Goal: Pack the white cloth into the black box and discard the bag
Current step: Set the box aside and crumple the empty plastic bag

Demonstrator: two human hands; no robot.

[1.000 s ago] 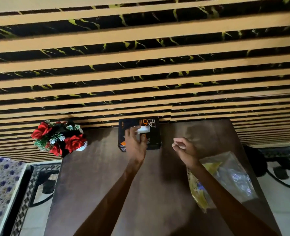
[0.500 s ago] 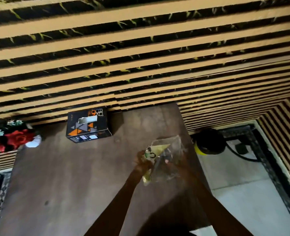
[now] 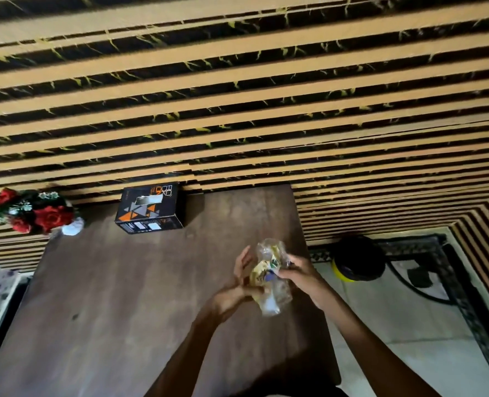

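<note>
The black box [image 3: 150, 209] with orange triangles stands at the table's far edge against the striped wall. A small white piece, apparently the white cloth [image 3: 148, 199], lies on its top. The clear plastic bag [image 3: 270, 277] with yellow print is crumpled between my hands above the table's right side. My left hand [image 3: 239, 286] presses it from the left with fingers partly spread. From the right, my right hand [image 3: 302, 275] grips its upper part.
A bunch of red artificial flowers [image 3: 34, 214] sits at the table's far left corner. The brown table [image 3: 117, 305] ends on the right near my hands. On the floor to the right lies a black and yellow round object [image 3: 358, 262] with a cable.
My left hand has left the box, with the white piece staying on top. Both hands took the bag off the table and crumpled it smaller. The view swung right.
</note>
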